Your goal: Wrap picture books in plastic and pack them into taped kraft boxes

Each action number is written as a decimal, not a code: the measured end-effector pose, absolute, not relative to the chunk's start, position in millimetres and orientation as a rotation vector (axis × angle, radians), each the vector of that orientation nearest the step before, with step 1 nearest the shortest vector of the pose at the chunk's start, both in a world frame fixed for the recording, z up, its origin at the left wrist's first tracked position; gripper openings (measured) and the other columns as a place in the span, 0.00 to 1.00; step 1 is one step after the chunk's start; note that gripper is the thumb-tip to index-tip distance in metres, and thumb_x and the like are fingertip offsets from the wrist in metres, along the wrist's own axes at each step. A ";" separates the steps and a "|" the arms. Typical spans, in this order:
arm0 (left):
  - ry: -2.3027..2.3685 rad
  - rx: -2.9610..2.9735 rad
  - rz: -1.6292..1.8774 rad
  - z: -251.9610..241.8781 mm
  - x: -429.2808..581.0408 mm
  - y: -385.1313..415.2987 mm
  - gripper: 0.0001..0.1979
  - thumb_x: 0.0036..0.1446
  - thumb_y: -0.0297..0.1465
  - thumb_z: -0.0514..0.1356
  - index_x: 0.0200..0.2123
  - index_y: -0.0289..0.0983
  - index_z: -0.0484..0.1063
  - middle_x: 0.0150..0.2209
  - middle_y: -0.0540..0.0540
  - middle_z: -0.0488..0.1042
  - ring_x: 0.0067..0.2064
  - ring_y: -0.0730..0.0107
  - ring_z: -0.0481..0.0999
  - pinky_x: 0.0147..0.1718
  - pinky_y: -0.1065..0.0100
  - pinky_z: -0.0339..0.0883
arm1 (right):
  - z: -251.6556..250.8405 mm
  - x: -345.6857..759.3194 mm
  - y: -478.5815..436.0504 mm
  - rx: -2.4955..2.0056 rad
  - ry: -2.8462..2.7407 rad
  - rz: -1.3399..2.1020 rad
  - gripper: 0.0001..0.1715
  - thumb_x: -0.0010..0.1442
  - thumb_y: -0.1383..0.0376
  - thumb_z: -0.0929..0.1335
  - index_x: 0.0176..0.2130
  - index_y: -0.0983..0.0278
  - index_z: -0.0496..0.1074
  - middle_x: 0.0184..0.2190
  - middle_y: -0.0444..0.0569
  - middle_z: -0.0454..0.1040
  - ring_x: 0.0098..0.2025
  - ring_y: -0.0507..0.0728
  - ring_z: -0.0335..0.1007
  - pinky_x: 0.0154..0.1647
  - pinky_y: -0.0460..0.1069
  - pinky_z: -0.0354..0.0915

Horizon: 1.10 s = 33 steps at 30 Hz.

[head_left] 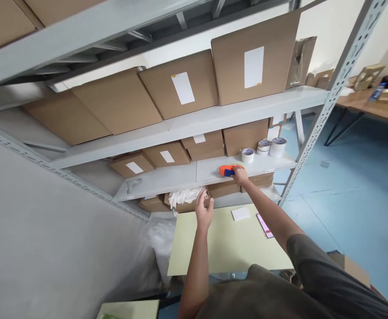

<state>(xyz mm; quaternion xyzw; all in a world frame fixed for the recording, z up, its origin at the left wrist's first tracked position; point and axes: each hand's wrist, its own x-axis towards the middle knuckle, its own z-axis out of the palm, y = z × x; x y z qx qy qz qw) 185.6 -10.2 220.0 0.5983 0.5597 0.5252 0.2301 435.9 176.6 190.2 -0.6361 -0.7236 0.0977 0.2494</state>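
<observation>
My right hand (241, 175) is stretched out to the middle shelf (180, 176), its fingers closed round a small orange and blue object (226, 170). The exact kind of this object I cannot make out; it is at the shelf's front part. My left hand (204, 212) is raised in front of the lower shelf, fingers apart, with nothing in it. Behind its fingertips lies some white cloth-like material (183, 196). Rolls of tape (247, 154) stand on the middle shelf, just beyond my right hand.
Cardboard boxes (180, 84) line the grey rack's shelves. Below my arms is a pale yellow tabletop (223, 248) with a white card or pad (241, 213) and a phone (264, 225). A perforated rack post (323, 106) rises at the right; a wall (47, 230) is at the left.
</observation>
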 end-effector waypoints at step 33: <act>2.192 1.406 0.818 122.5 -7.7 -264.4 0.20 0.66 0.32 0.59 0.59 0.43 0.78 0.61 0.45 0.79 0.61 0.59 0.78 0.65 0.60 0.68 | 49.7 201.5 -61.3 -0.745 -2.229 1.097 0.28 0.69 0.49 0.66 0.60 0.60 0.77 0.65 0.59 0.74 0.67 0.67 0.69 0.69 0.67 0.66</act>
